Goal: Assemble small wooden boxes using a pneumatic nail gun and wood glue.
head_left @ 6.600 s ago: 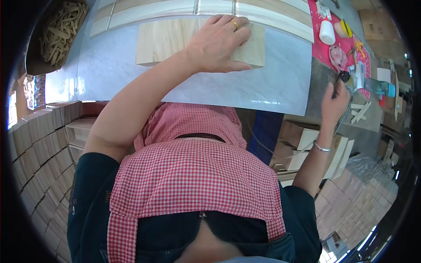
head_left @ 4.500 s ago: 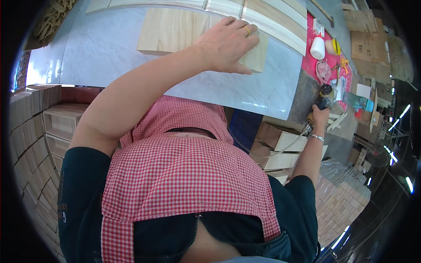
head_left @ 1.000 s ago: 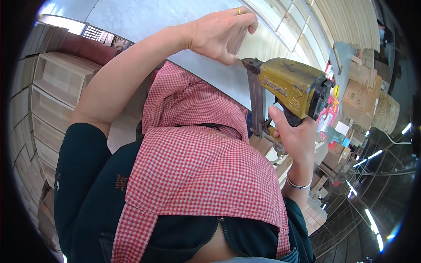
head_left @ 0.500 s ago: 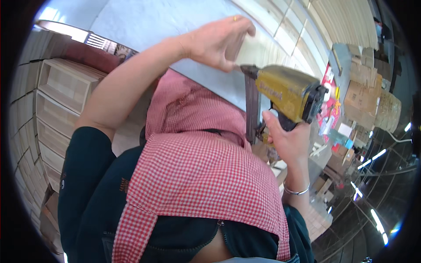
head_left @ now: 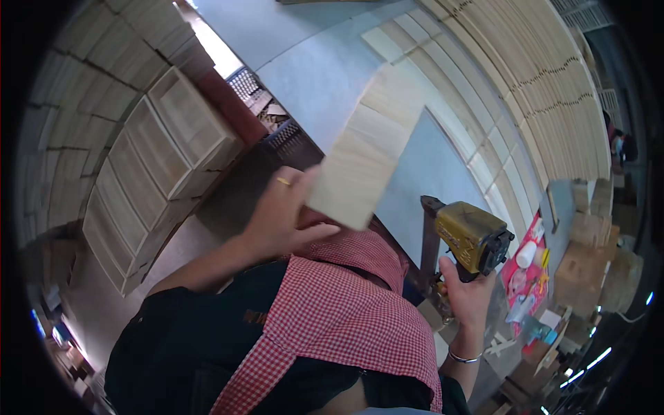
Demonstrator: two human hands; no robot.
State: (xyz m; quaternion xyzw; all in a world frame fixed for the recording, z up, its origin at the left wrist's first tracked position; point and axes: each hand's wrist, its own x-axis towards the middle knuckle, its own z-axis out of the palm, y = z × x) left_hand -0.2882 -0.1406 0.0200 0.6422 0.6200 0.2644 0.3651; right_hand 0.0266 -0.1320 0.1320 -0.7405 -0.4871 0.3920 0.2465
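Right fingers point(head_left: 449, 271) curl around a dull-yellow nail gun point(head_left: 470, 232); left fingers point(head_left: 289, 178), partly spread, grip the near end of a pale wooden piece point(head_left: 363, 152), oblong, faintly grained and blurred, above the bluish-white desk point(head_left: 304, 90), where light wooden strips point(head_left: 449, 77) lie beyond.

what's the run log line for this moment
left hand: holds boxy pale wooden piece at near end; right hand: holds yellow nail gun; gun nose: apart from piece
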